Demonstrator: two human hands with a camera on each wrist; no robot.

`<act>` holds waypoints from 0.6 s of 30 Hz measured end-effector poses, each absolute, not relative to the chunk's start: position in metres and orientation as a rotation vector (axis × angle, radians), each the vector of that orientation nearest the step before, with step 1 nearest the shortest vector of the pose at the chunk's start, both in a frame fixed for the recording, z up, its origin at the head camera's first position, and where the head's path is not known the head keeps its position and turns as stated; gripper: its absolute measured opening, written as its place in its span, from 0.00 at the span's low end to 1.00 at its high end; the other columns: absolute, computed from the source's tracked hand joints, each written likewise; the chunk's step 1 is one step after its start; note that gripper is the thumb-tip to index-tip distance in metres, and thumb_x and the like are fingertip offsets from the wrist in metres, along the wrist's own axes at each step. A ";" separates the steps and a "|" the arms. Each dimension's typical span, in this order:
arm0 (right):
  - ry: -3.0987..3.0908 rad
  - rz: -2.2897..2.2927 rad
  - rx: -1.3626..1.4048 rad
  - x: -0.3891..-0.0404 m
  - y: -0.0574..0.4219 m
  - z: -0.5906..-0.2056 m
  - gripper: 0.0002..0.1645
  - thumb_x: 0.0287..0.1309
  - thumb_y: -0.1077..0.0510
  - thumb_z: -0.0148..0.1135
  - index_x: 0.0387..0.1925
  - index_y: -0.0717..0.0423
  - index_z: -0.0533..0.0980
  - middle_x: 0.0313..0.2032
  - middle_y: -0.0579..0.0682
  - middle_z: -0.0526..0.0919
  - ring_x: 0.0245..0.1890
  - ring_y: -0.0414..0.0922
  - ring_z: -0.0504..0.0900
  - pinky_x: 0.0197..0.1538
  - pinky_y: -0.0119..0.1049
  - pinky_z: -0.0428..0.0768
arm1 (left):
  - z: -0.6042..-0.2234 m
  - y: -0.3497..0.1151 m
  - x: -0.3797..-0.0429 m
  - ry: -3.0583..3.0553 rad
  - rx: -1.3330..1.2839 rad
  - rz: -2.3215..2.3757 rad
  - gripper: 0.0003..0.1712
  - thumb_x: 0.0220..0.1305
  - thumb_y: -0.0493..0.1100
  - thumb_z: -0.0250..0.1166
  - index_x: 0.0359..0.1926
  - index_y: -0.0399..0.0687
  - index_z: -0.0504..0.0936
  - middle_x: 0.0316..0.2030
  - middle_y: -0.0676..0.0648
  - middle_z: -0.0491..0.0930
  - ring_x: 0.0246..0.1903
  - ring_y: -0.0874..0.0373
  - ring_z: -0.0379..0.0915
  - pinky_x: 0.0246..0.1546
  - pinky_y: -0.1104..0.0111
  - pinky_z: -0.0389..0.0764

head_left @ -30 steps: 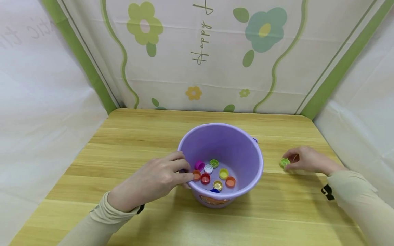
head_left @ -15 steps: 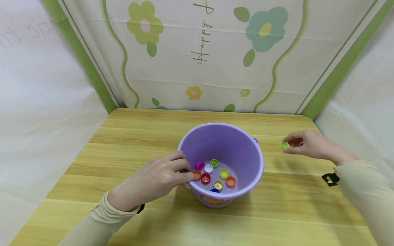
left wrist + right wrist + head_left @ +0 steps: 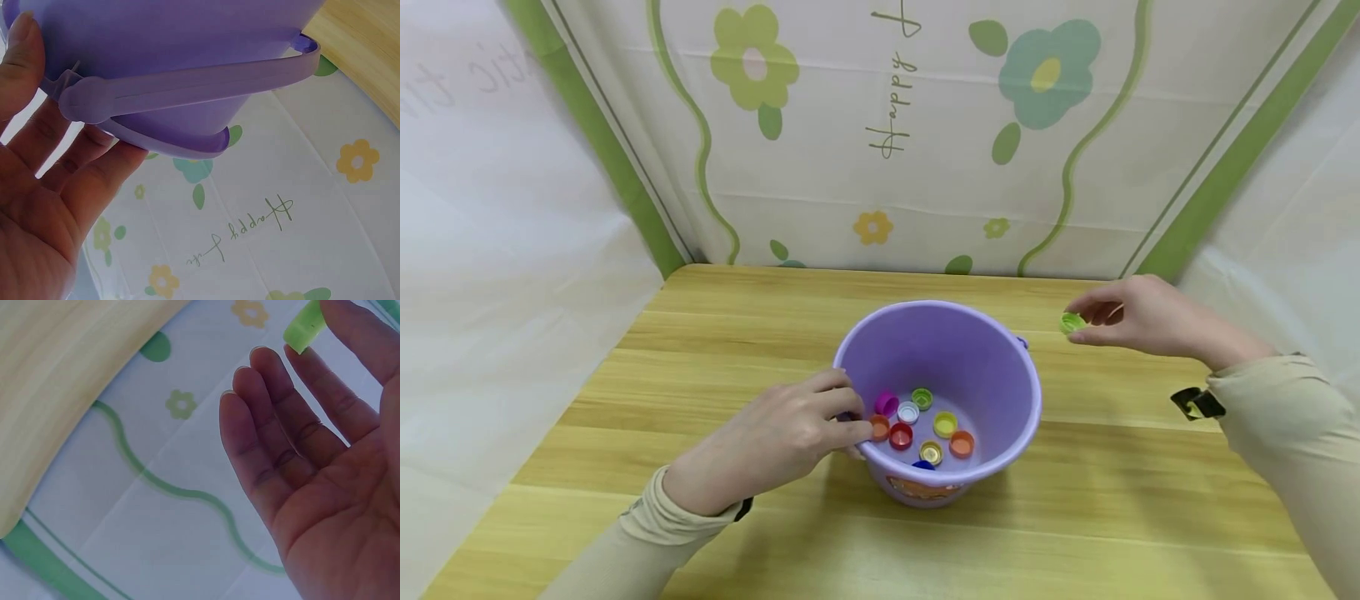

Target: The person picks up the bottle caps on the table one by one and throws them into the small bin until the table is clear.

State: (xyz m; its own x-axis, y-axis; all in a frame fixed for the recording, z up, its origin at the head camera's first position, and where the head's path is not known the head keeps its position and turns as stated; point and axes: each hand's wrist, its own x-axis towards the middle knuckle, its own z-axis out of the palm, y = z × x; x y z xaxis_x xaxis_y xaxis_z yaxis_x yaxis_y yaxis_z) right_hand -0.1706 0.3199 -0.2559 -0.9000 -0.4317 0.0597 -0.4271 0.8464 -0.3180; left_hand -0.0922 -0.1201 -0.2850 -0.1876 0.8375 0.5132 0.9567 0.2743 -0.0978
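A purple bucket point(image 3: 925, 333) stands on the wooden table, its open top tilted toward the head camera. My left hand point(image 3: 786, 433) grips its left rim, fingers curled over the edge; the left wrist view shows that hand point(image 3: 56, 181) beside the bucket's handle point(image 3: 200, 84). Right of the bucket, above the table, my right hand point(image 3: 1153, 321) pinches a light green bottle cap point(image 3: 1072, 323) between thumb and index finger. In the right wrist view the same cap point(image 3: 305, 326) sits at the fingertips, the other fingers free of it.
Several bottle caps lie on the bucket's floor, among them a red cap point(image 3: 901, 435), a yellow cap point(image 3: 945, 425) and a white cap point(image 3: 907, 412). The wooden table point(image 3: 722, 333) ends at a flower-printed cloth point(image 3: 820, 167) behind, with white cloth walls at both sides.
My right hand has lifted the light green cap off the table, moving it up and away toward the back, then slightly left. My left hand and the bucket have stayed in place.
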 end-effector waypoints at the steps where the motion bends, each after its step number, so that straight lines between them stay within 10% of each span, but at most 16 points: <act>1: 3.008 -0.506 -0.715 -0.171 0.317 -0.252 0.23 0.53 0.47 0.75 0.48 0.54 0.83 0.39 0.45 0.85 0.38 0.41 0.83 0.40 0.33 0.83 | -0.285 -0.120 -0.092 -2.080 -1.611 -0.335 0.14 0.52 0.39 0.75 0.42 0.52 0.89 0.35 0.52 0.80 0.40 0.57 0.74 0.34 0.73 0.82; 18: 3.003 -0.456 -1.098 -0.163 0.251 -0.193 0.18 0.49 0.46 0.78 0.42 0.43 0.85 0.36 0.35 0.84 0.36 0.35 0.80 0.40 0.37 0.81 | -0.284 -0.120 -0.091 -2.109 -1.602 -0.329 0.15 0.51 0.38 0.76 0.42 0.53 0.89 0.35 0.53 0.80 0.40 0.57 0.74 0.33 0.73 0.82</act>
